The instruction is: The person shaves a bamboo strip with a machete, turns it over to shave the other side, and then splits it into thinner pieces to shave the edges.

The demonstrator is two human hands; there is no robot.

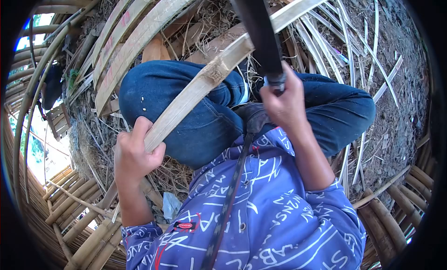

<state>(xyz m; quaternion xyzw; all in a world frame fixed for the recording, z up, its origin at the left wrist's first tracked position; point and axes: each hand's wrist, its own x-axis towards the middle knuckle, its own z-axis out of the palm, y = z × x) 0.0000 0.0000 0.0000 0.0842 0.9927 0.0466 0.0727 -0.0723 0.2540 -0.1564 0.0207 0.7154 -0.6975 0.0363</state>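
Observation:
My left hand [137, 151] is closed around the lower end of a long, pale bamboo strip [184, 105], which slants up to the right across my bent knee. A rough node shows partway along the strip. My right hand [284, 95] grips the handle of a machete [261, 30], slightly blurred. Its wide dark blade points up and away, overlapping the strip beyond the node in this view.
Several wider bamboo slats [139, 40] lie at the upper left. Thin split strips [321, 49] and shavings litter the ground [391, 33] by my crossed legs. A clear plastic piece [171, 205] lies near my left forearm. Bamboo poles [84, 228] form slatted structures at the sides.

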